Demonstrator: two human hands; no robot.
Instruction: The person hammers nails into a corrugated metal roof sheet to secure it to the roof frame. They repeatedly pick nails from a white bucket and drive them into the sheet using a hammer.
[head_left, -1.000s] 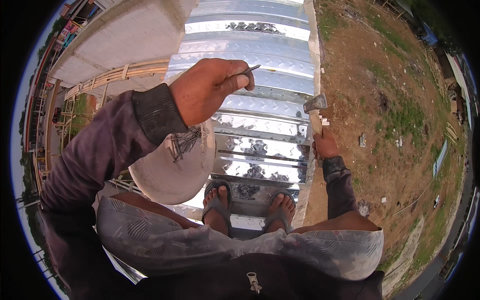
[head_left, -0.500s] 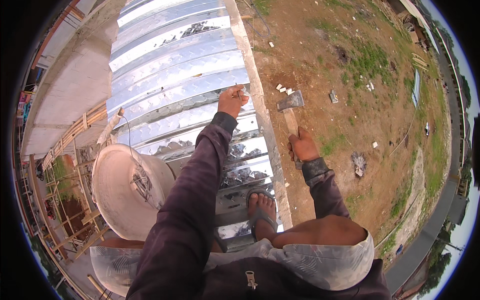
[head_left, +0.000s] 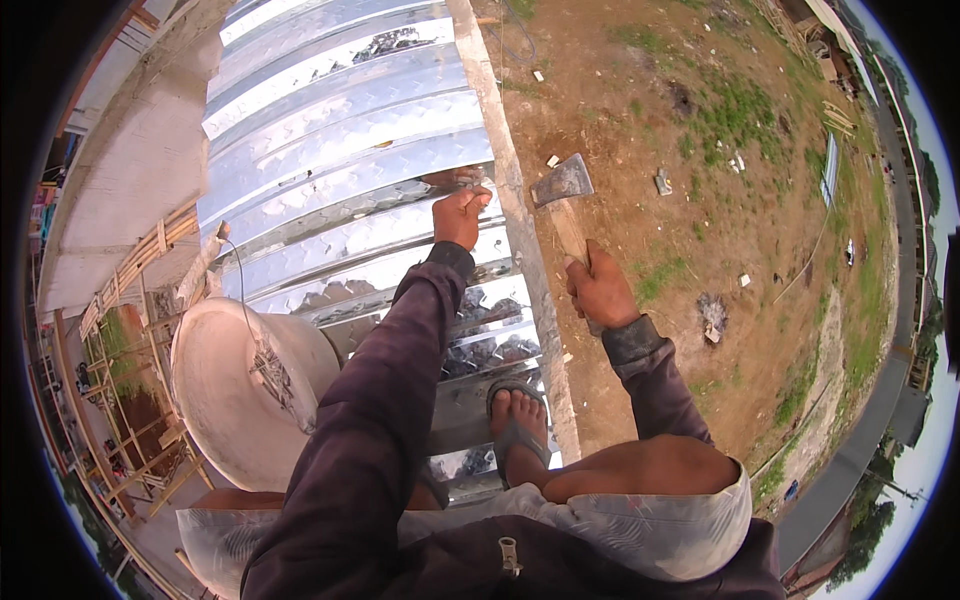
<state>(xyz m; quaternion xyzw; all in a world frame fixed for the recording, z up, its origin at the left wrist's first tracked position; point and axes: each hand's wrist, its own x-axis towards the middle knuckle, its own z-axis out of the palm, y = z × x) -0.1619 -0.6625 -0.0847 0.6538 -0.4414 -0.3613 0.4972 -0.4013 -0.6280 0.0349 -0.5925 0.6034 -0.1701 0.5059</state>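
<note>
My left hand is closed in a pinch, down at the right edge of the shiny corrugated metal sheet. Whatever its fingertips hold is too small to make out. The sheet mirrors the fingers just beyond them. My right hand is wrapped round the wooden handle of a hatchet. Its broad, worn steel head points away from me, raised over the ground to the right of the sheet and apart from my left hand.
A whitish bucket with a wire handle stands left of my left arm, thin grey pieces bunched inside. A concrete ledge runs along the sheet's right side. Beyond it, far below, lies dirt ground. My sandalled foot rests near the ledge.
My left hand has lowered slightly toward the sheet's edge, its fingers now pressed down. The hatchet head has turned and shifted a little to the left and farther from me.
</note>
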